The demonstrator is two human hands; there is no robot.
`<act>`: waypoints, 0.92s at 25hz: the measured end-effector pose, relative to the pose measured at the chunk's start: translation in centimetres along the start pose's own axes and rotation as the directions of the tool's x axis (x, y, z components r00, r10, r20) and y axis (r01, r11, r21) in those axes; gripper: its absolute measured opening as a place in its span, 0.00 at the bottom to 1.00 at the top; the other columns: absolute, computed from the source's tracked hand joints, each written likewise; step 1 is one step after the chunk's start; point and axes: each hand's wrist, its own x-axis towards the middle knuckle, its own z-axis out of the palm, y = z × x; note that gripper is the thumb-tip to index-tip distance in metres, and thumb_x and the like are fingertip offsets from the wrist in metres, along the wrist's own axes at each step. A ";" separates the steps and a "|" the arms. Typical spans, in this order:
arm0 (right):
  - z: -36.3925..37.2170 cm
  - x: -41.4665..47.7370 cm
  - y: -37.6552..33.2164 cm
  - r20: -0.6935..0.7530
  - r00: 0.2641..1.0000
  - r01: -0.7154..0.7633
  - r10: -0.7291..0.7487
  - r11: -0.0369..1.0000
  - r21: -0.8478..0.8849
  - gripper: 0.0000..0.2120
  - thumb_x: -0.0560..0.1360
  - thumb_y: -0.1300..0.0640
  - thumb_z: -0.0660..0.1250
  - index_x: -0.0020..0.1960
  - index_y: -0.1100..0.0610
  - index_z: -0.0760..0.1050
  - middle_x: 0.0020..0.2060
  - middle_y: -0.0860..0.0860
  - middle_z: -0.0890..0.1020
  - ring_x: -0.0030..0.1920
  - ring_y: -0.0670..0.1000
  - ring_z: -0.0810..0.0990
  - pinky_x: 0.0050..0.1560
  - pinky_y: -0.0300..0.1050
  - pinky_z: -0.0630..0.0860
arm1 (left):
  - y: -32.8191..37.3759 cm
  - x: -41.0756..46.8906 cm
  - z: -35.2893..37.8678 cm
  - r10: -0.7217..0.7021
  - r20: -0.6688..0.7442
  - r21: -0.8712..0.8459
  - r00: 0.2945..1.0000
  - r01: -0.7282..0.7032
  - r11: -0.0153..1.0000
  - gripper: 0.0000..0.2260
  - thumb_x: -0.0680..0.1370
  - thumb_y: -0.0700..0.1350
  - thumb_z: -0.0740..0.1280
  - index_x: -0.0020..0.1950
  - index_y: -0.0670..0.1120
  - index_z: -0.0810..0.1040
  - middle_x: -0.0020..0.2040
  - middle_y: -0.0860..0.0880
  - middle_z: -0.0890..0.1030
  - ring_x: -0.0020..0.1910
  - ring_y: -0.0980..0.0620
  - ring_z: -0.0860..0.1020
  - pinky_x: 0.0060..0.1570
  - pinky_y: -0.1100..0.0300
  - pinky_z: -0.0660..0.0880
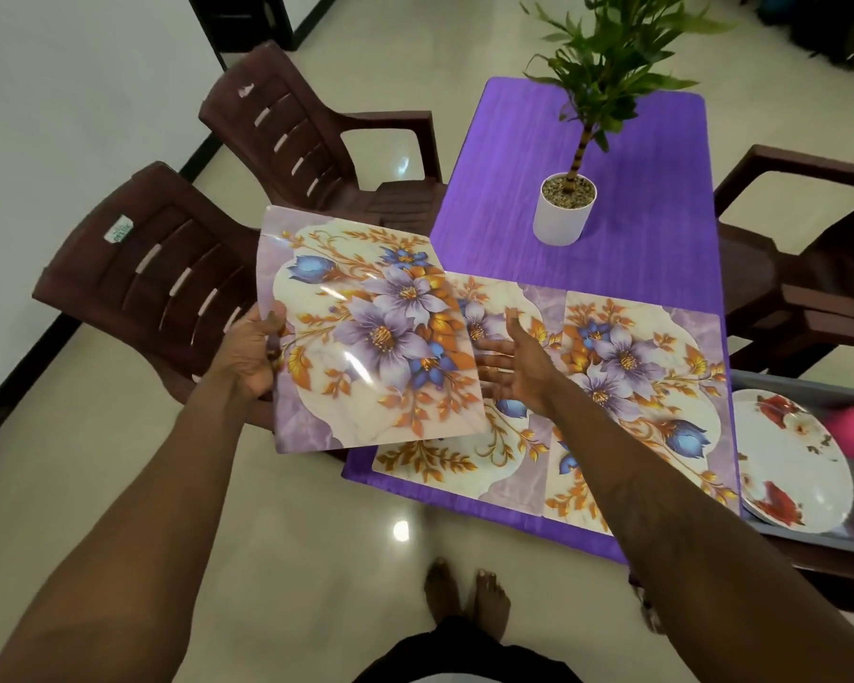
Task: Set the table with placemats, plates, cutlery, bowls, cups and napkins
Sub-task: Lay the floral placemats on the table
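Glossy pale floor tiles run under a purple table [612, 155], whose near end stands just ahead of the person's bare feet. At 11 o'clock the left hand [247, 357] grips the left edge of a floral placemat [366, 327], thumb on top, holding it tilted in the air off the table's left side. At 12 o'clock the right hand [511, 367] hovers with fingers straight and spread, holding nothing, above the nearer-left laid placemat [464, 460]. A second laid placemat [632, 367] lies right beside it. At 2 o'clock a grey bin [809, 539] holds a flowered plate [790, 456].

Farther off, at 1 o'clock, a potted plant [563, 216] stands mid-table. The held mat probably belongs on the bare far half. Take its right edge with the free hand, carry it level, and lay it square to the table's edge, clear of the pot.
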 end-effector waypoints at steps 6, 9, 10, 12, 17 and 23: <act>5.5 1.9 -0.1 0.088 0.975 0.213 -0.204 0.971 -0.106 0.23 0.75 0.41 0.74 0.61 0.57 0.84 0.58 0.59 0.86 0.62 0.63 0.83 0.68 0.67 0.74 | 0.3 -0.3 -1.1 -0.023 0.025 -0.034 0.999 0.024 0.999 0.14 0.82 0.45 0.69 0.66 0.45 0.80 0.57 0.42 0.86 0.45 0.48 0.85 0.41 0.56 0.83; 8.7 2.0 0.5 0.023 0.955 0.296 -0.296 0.943 -0.152 0.14 0.80 0.53 0.71 0.60 0.61 0.83 0.54 0.59 0.87 0.55 0.59 0.85 0.63 0.62 0.79 | 0.6 0.1 -3.0 -0.036 0.021 -0.013 0.999 0.036 0.999 0.10 0.83 0.44 0.66 0.64 0.43 0.78 0.37 0.51 0.85 0.25 0.58 0.78 0.22 0.67 0.71; 9.8 2.2 0.4 0.012 0.950 0.310 -0.312 0.941 -0.135 0.12 0.80 0.55 0.70 0.59 0.62 0.83 0.52 0.59 0.87 0.53 0.59 0.85 0.59 0.58 0.81 | 0.8 0.4 -4.0 -0.035 0.030 0.010 0.999 0.035 0.999 0.10 0.84 0.44 0.66 0.63 0.42 0.78 0.33 0.52 0.84 0.22 0.59 0.75 0.20 0.67 0.69; 12.6 2.3 0.3 -0.014 0.941 0.333 -0.338 0.933 -0.133 0.10 0.80 0.57 0.71 0.58 0.62 0.83 0.52 0.59 0.87 0.51 0.59 0.85 0.54 0.53 0.83 | 1.1 1.4 -7.0 -0.038 0.054 0.021 0.998 0.037 0.999 0.11 0.84 0.44 0.65 0.63 0.40 0.78 0.33 0.51 0.84 0.22 0.59 0.75 0.20 0.67 0.70; 23.2 3.6 0.1 -0.020 0.914 0.403 -0.404 0.913 -0.060 0.17 0.75 0.56 0.75 0.60 0.64 0.82 0.59 0.65 0.83 0.56 0.64 0.83 0.63 0.64 0.79 | 4.7 3.9 -16.9 -0.032 0.092 -0.058 0.995 0.038 0.998 0.11 0.85 0.45 0.63 0.65 0.43 0.80 0.58 0.41 0.85 0.54 0.41 0.85 0.48 0.47 0.84; 37.5 5.6 0.9 0.029 0.892 0.449 -0.451 0.892 0.053 0.18 0.69 0.56 0.79 0.53 0.64 0.79 0.52 0.63 0.80 0.51 0.60 0.79 0.56 0.59 0.81 | 8.6 8.6 -30.4 -0.020 0.041 -0.028 0.999 0.021 0.999 0.18 0.73 0.55 0.73 0.61 0.50 0.84 0.66 0.35 0.80 0.56 0.38 0.74 0.54 0.40 0.66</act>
